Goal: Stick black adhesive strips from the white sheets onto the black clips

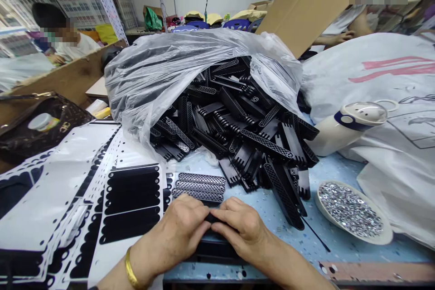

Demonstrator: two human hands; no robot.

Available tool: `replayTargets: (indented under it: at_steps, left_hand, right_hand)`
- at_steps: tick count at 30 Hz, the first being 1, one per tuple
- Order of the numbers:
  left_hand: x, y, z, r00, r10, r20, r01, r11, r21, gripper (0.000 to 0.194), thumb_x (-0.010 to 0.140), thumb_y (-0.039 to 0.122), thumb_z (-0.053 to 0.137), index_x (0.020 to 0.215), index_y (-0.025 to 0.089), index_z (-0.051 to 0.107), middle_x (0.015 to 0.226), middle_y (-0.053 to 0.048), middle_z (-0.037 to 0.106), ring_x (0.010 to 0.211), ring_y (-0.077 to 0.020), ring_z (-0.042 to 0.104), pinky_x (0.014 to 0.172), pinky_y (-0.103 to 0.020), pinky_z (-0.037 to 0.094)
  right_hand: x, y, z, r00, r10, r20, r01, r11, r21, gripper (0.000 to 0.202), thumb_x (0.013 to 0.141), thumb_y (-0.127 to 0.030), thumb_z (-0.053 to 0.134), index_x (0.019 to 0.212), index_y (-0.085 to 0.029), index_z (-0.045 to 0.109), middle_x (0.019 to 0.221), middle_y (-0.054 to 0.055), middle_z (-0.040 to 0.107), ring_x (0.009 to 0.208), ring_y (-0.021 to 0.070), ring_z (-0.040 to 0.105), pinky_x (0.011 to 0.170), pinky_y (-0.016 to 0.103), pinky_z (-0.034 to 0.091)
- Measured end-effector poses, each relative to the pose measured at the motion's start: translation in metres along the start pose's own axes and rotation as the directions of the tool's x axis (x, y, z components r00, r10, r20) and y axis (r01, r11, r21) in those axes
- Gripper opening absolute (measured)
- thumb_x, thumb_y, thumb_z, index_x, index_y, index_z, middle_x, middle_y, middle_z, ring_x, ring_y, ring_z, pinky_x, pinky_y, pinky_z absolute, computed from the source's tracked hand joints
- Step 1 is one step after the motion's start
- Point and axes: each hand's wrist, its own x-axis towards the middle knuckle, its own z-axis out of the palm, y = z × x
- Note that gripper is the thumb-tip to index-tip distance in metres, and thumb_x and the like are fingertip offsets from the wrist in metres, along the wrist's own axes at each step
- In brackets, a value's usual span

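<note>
Both hands meet at the front middle of the blue table. My left hand [178, 226], below a gold bangle, has its fingers closed on a small black piece [211, 218]. From the other side my right hand [239, 224] pinches the same piece; the fingertips nearly touch and hide most of it. Under the hands, near the table edge, lies a longer black part [215, 250]. Just beyond the fingers, several black strips with a lattice pattern [199, 186] lie side by side. Behind them, black slotted parts [238, 118] spill from a clear plastic bag [163, 63].
Sheets of black stickers [132, 190] cover the left side. On the right are a bowl of metal rings [353, 210], a white bottle [343, 127] and a large white bag [390, 63]. A brown handbag [44, 122] is at far left. Two people sit beyond.
</note>
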Motion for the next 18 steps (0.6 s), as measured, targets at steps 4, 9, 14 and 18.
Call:
replayTargets:
  at_steps: [4,9,14,18]
  left_hand:
    - [-0.002,-0.005,0.007,1.000,-0.003,-0.027,0.003,1.000,-0.024,0.009,0.089,0.013,0.055,0.086,0.018,0.061,0.081,-0.004,0.066,0.075,-0.0203,0.059,0.071,-0.033,0.045]
    - [-0.001,-0.001,0.005,0.999,-0.030,-0.038,0.029,0.999,-0.033,0.008,0.090,0.015,0.055,0.086,0.018,0.062,0.082,-0.004,0.067,0.076,-0.0206,0.059,0.071,-0.033,0.046]
    - [0.001,0.004,-0.001,0.999,-0.045,-0.025,0.044,0.999,-0.020,0.012,0.089,0.014,0.055,0.079,0.017,0.061,0.078,-0.004,0.065,0.074,-0.0198,0.058,0.069,-0.033,0.046]
    - [0.001,0.006,-0.003,0.999,-0.046,-0.019,0.046,0.999,-0.027,0.012,0.088,0.013,0.056,0.078,0.017,0.059,0.078,-0.003,0.064,0.074,-0.0197,0.057,0.069,-0.033,0.046]
  right_hand:
    - [-0.002,0.002,0.002,0.999,-0.006,-0.044,0.007,1.000,0.026,0.013,0.093,-0.021,0.058,0.096,-0.016,0.070,0.078,0.005,0.066,0.074,0.0181,0.061,0.065,0.030,0.050]
    - [-0.020,0.006,-0.003,0.977,-0.021,-0.214,0.029,0.999,0.036,0.023,0.091,-0.027,0.065,0.111,-0.017,0.066,0.080,0.004,0.068,0.071,0.0174,0.064,0.062,0.028,0.053]
    - [-0.038,0.013,-0.008,0.944,-0.004,-0.329,-0.007,0.999,-0.033,0.014,0.087,-0.019,0.067,0.101,-0.019,0.069,0.071,0.001,0.065,0.061,0.0139,0.063,0.055,0.023,0.053]
    - [-0.034,0.005,-0.007,0.928,-0.007,-0.374,-0.014,0.999,-0.053,0.012,0.088,-0.016,0.063,0.098,-0.017,0.069,0.068,0.002,0.065,0.058,0.0134,0.065,0.053,0.021,0.054]
